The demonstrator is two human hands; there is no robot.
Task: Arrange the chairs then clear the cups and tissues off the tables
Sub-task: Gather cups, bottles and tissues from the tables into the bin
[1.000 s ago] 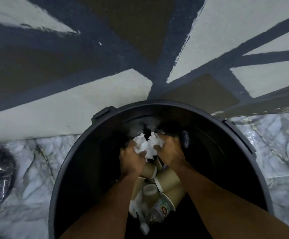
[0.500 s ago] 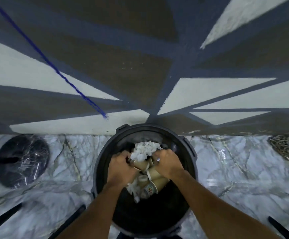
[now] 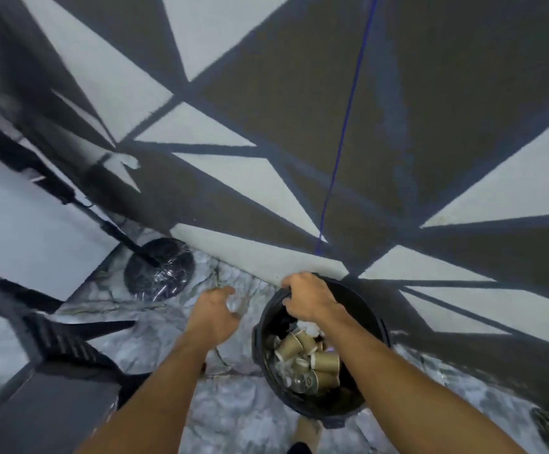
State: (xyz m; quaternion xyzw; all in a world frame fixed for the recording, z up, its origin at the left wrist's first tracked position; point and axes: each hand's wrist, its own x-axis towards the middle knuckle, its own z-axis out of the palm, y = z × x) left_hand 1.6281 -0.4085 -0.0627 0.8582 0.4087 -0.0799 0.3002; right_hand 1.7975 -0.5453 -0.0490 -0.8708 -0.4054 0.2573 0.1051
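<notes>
Right hand [image 3: 312, 301]: fingers curled over far rim of round black plastic bin [image 3: 315, 411], gripping it. Left hand [image 3: 214, 311]: empty, fingers loosely half-curled, above grey marble floor [image 3: 234, 414] just left of the bin. Tan paper cups [image 3: 324, 360] and crumpled white tissues [image 3: 311, 327] lie jumbled inside the bin.

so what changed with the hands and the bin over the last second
Both hands let go of the cups and tissues they held inside the bin. The right hand rose and now grips the bin's rim; the left hand came out, open over the marble floor. Cups and tissues stay in the bin.
</notes>
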